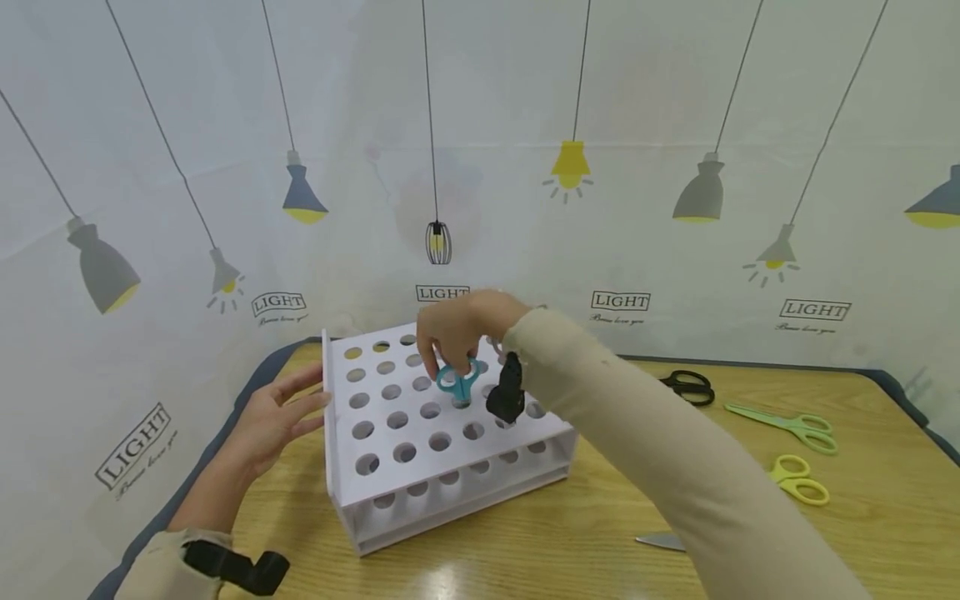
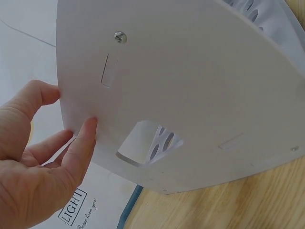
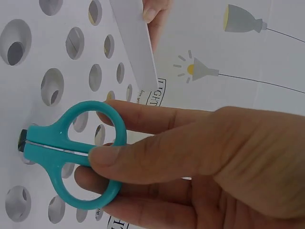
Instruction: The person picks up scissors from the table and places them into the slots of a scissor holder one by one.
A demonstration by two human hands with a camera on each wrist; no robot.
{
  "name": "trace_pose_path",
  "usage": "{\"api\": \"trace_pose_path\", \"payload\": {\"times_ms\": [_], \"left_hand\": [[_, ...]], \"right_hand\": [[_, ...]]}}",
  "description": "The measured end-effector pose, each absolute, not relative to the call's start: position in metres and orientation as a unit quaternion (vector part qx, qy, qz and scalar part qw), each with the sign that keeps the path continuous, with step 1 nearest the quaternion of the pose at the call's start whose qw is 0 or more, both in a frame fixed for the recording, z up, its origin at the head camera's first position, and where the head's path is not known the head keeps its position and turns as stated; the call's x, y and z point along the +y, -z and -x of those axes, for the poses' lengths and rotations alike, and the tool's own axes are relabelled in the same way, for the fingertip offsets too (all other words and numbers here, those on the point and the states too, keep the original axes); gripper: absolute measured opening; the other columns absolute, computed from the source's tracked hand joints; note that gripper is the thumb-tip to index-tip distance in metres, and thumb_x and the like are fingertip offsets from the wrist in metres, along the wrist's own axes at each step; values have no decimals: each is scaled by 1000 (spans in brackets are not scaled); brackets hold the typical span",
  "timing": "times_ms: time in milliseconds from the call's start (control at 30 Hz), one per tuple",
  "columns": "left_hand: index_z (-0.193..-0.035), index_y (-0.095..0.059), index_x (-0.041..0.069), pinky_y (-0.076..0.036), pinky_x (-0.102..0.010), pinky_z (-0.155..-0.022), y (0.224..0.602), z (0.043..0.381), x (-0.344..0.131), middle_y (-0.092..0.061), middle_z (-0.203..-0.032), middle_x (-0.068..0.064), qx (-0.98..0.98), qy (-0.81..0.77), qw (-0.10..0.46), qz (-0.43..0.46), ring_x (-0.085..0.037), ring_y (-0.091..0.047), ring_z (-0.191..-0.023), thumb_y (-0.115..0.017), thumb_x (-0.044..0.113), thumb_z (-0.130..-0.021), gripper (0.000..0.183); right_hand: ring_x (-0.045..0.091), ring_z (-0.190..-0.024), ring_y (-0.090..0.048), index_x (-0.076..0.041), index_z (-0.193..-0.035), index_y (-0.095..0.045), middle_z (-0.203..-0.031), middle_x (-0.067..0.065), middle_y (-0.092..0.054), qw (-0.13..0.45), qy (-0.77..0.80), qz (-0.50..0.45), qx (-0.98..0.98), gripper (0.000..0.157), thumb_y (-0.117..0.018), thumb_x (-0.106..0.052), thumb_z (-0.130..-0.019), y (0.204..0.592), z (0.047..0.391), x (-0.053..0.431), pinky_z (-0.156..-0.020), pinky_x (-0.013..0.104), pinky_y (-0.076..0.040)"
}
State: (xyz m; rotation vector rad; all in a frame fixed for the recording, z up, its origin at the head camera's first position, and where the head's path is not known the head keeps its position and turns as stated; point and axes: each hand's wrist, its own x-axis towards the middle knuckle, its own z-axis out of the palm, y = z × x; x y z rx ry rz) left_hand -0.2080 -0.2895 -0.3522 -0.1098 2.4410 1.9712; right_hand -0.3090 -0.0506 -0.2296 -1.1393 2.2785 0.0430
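Note:
Teal-handled scissors (image 3: 45,138) stand handles-up at a hole in a white rack (image 1: 450,454), the blades entering it and mostly hidden. My right hand (image 1: 453,329) pinches their handles from above; in the right wrist view the thumb (image 3: 143,160) lies across the finger loops with the fingers behind. My left hand (image 1: 273,417) is at the rack's left side panel (image 2: 190,86), fingertips (image 2: 89,125) touching its outer face and edge. That panel has screws and a cut-out slot.
To the right on the wooden table (image 1: 600,517) lie black scissors (image 1: 692,387), green scissors (image 1: 795,425) and yellow scissors (image 1: 801,482). A metal blade (image 1: 660,542) shows from under the right sleeve (image 1: 660,450). Behind the table hangs a lamp-print cloth (image 1: 495,100).

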Motion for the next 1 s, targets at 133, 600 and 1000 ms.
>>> {"api": "trace_pose_path", "payload": {"times_ms": [133,600,1000], "left_hand": [[-144,-27,6,-49,-27,-85,352,210,-289,-26,-144,-17,777,-628,1,38,-19,-51,-111,-62,25,-88,69],[-144,-27,8,-49,-27,-85,356,211,-291,-26,-144,-17,779,-626,1,41,-17,-51,-110,-62,24,-89,67],[-145,-27,8,-49,-28,-86,353,208,-290,-26,-145,-16,780,-625,1,41,-24,-48,-115,-61,24,-89,67]], "right_hand": [[11,-65,-47,-16,-90,-70,-101,3,-58,285,-51,430,855,32,-63,11,-75,236,308,-55,-56,20,-47],[13,-76,-47,-16,-90,-69,-114,-1,-50,226,-84,435,868,34,-59,13,-75,252,301,-56,-48,17,-36],[16,-86,-49,-15,-91,-67,-115,-3,-48,230,-77,422,874,32,-62,12,-76,252,296,-55,-54,20,-45]]}}
